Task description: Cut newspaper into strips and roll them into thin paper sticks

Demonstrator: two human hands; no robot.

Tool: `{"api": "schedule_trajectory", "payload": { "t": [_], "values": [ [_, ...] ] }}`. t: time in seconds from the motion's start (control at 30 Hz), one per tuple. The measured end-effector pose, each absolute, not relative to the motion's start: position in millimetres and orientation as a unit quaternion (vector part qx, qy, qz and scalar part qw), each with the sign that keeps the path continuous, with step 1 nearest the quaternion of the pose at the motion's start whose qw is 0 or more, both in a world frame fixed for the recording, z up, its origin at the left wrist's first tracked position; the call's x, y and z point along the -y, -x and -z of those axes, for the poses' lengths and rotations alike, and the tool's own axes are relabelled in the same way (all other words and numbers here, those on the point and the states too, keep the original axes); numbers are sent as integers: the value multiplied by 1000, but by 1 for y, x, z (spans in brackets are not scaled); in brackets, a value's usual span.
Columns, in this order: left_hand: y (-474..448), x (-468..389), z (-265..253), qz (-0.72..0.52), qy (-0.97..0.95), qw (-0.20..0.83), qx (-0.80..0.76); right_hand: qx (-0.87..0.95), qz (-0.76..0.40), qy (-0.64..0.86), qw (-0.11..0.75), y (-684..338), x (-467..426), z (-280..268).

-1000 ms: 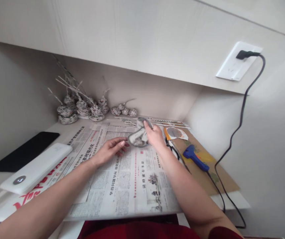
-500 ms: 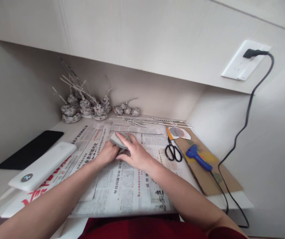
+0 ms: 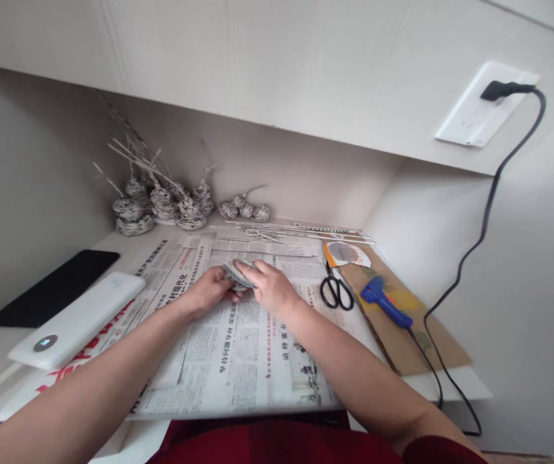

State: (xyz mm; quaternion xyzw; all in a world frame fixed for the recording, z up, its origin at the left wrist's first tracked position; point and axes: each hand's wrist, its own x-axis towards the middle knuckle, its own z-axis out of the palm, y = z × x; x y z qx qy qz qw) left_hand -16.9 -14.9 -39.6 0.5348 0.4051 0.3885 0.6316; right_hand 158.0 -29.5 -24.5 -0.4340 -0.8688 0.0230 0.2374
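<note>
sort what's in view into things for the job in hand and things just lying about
In use, it seems:
grey patterned piece, held by left hand and right hand
newspaper, spread below

Apparently just lying about:
black-handled scissors
blue glue gun, on cardboard
white device with round display
gourd-shaped weavings

Held piece [image 3: 237,276] faced in rough-textured, apparent cloth. Counter [image 3: 463,385] covered in matt newspaper [image 3: 199,386]. Gourd shapes [image 3: 134,225] woven from rough paper. Glue gun [image 3: 387,306] cased in smooth plastic.
</note>
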Motion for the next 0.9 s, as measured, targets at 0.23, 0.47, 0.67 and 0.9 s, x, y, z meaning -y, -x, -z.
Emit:
{"api": "schedule_trajectory", "payload": {
  "t": [0.23, 0.47, 0.67, 0.9],
  "values": [
    [22, 11, 33, -434, -564, 512, -480, 830, -66, 436, 340, -159, 25, 21],
    [28, 10, 19, -451, -665, 290, -520, 814, -35, 480, 326, -158, 28, 7],
    [42, 5, 17, -484, -637, 225, -557, 755, -28, 567, 329, -186, 16, -9],
    [64, -15, 23, -415, -660, 120, -615, 573, 116, 771, 252, -297, -18, -40]
  ]
}}
